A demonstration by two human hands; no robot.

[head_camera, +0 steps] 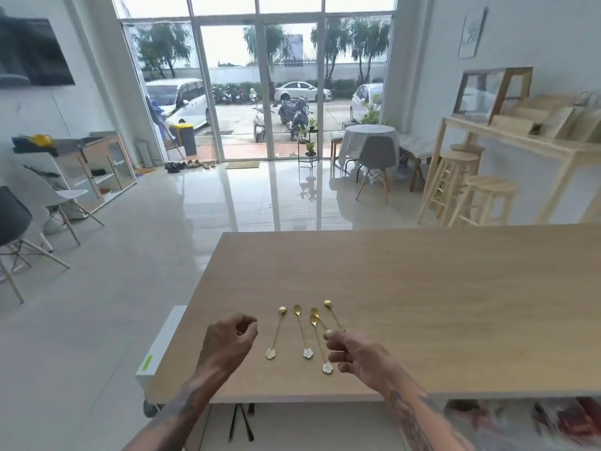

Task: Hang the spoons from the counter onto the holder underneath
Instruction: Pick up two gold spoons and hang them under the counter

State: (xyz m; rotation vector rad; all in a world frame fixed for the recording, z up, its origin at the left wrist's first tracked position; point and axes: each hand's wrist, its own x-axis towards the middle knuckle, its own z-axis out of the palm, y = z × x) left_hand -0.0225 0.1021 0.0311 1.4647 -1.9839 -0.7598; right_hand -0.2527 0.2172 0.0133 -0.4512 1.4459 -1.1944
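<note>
Several gold spoons with white flower-shaped ends lie side by side on the wooden counter [422, 288], bowls pointing away from me. The leftmost spoon [276, 332] and the second spoon [302, 332] lie free, as does a third spoon [320, 343]. My left hand [229, 341] hovers just left of them, loosely curled and holding nothing. My right hand [356, 353] is at the handle ends of the two rightmost spoons [333, 315], with its fingertips on them and their flower ends hidden. I cannot make out a grip. Below the counter's front edge hang two dark long utensils [240, 424]; the holder itself is hidden.
A white box [162, 346] with a green mark stands against the counter's left side. Beyond are a glossy tiled floor, white chairs [48, 203] at the left, wooden stools [478, 196] and a side counter at the right, and glass doors at the back.
</note>
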